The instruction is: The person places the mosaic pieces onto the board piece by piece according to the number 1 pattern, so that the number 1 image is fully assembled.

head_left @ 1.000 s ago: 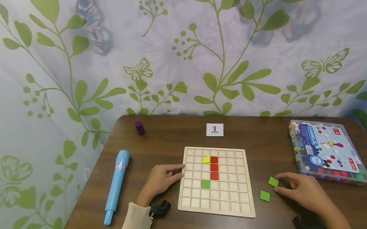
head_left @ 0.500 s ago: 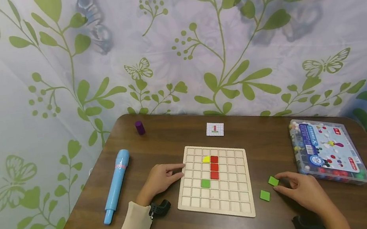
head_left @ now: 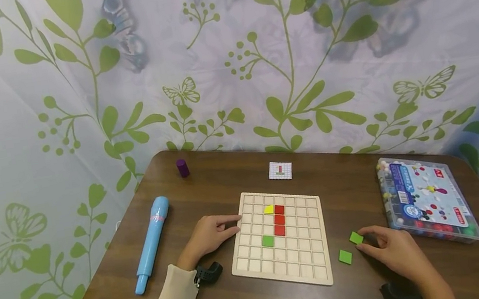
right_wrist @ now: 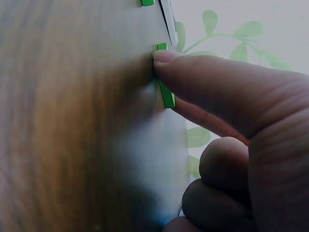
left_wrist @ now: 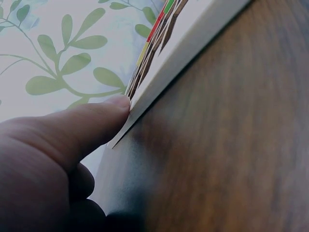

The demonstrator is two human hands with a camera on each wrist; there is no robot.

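Note:
A pale wooden grid board (head_left: 299,244) lies on the table, bearing three red tiles (head_left: 279,219) in a column, a yellow tile (head_left: 269,209) beside the top one, and a green tile on the lower left (head_left: 267,241). My left hand (head_left: 208,235) touches the board's left edge with thumb and index finger; its thumb (left_wrist: 104,116) meets the rim in the left wrist view. Right of the board, my right hand (head_left: 393,248) pinches a loose green tile (head_left: 355,238) between thumb and index finger. The right wrist view shows that tile (right_wrist: 166,96) at the thumb tip. Another green tile (head_left: 345,257) lies nearby.
A small pattern card (head_left: 280,170) lies behind the board. To the left are a blue microphone-shaped stick (head_left: 153,241) and a purple cylinder (head_left: 182,168). A clear box of coloured balls and parts (head_left: 430,197) sits at the right. A patterned cloth (head_left: 204,45) hangs behind the table.

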